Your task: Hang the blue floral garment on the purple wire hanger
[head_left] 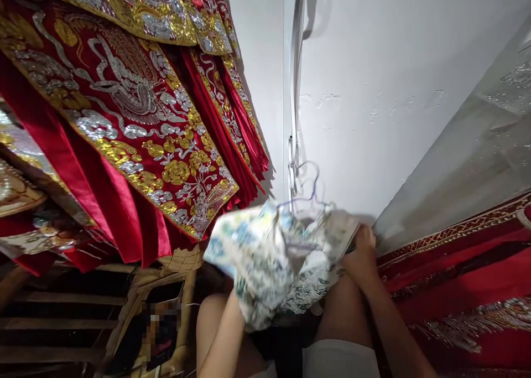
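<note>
A white shirt [265, 256] with a blue, green and yellow floral pattern hangs from a thin purple hanger [314, 192] in front of me. It looks blurred, as if in motion. My right hand [360, 255] has its fingers closed on the shirt's right edge, near the sleeve or shoulder. On the other side, my left forearm [228, 331] reaches up behind the cloth, which covers the left hand and its fingers. The hanger's hook stands up against the white wall; whether it hangs on anything is unclear.
Red embroidered cloths [136, 107] with gold and silver sequins hang at the left. A bamboo seat or rack [62, 325] stands below them. White straps or cords [295, 90] run down the wall [373, 62]. More red beaded fabric [468, 278] lies at the right.
</note>
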A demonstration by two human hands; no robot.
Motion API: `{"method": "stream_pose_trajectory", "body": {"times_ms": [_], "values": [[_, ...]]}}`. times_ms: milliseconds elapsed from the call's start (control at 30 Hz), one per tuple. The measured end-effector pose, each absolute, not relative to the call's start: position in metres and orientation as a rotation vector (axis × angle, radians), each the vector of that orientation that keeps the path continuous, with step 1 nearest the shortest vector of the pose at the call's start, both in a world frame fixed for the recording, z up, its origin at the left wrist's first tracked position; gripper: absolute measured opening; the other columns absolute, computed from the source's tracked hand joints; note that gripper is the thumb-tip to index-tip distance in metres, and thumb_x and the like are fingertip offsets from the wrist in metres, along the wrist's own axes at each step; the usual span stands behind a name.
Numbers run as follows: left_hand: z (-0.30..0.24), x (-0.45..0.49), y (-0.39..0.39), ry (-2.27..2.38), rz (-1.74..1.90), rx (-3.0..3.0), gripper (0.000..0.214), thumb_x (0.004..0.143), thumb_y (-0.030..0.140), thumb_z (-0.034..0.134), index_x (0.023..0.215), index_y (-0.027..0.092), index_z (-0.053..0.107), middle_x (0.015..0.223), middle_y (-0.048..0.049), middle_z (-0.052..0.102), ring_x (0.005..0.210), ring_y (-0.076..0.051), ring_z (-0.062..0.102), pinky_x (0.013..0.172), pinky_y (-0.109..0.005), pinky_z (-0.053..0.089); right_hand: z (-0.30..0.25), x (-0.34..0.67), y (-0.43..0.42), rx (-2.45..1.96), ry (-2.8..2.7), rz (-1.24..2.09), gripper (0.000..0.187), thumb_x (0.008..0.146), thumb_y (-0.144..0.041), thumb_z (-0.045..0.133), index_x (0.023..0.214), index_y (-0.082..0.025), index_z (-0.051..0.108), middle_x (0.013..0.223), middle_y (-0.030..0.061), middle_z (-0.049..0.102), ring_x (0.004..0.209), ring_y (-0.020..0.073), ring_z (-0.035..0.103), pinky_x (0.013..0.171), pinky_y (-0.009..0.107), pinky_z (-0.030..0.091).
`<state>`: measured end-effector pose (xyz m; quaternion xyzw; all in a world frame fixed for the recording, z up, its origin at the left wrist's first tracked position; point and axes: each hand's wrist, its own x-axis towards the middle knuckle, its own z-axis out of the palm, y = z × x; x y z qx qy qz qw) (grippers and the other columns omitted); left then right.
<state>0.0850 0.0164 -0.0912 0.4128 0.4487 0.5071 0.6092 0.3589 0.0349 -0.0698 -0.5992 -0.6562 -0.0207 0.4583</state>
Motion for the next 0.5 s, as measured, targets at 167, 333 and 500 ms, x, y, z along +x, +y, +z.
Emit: {"method": "stream_pose_trajectory", "body": {"times_ms": [167,333,500], "values": [[-0.121,0.051,-0.018,1.176,1.216,0.79,0.078,0.065,0.082,0.071,0.117,0.024,0.073,0.134,-0.0145,0.07,0.142,-0.04,0.051,0.121,-0.053,0.038,0.004,0.357,0.071,-1.578,-1.583,-0.147,0.047,0.07,-0.04,0.068,0.114,-0.027,0.059,0.118,0.0152,0.058,0.112,0.0425,0.054,0.096,0.057,0.045],[-0.135,0.064,-0.033,1.304,1.311,0.803,0.07,0.069,0.058,0.085,0.127,0.023,0.068,0.139,-0.0143,0.066,0.144,-0.037,0.05,0.123,-0.047,0.035,0.035,0.324,0.08,-1.464,-1.757,-0.022,0.058,0.064,-0.029,0.069,0.121,-0.026,0.062,0.122,0.0152,0.059,0.115,0.0443,0.054,0.099,0.06,0.045],[-0.155,0.09,-0.042,1.327,1.333,0.805,0.065,0.071,0.053,0.084,0.128,0.025,0.069,0.138,-0.0113,0.067,0.149,-0.034,0.044,0.129,-0.047,0.025,-0.018,0.319,0.043,-1.15,-1.805,0.045,0.062,0.077,-0.028,0.067,0.139,-0.033,0.056,0.149,0.0138,0.053,0.142,0.047,0.043,0.116,0.067,0.034]]}}
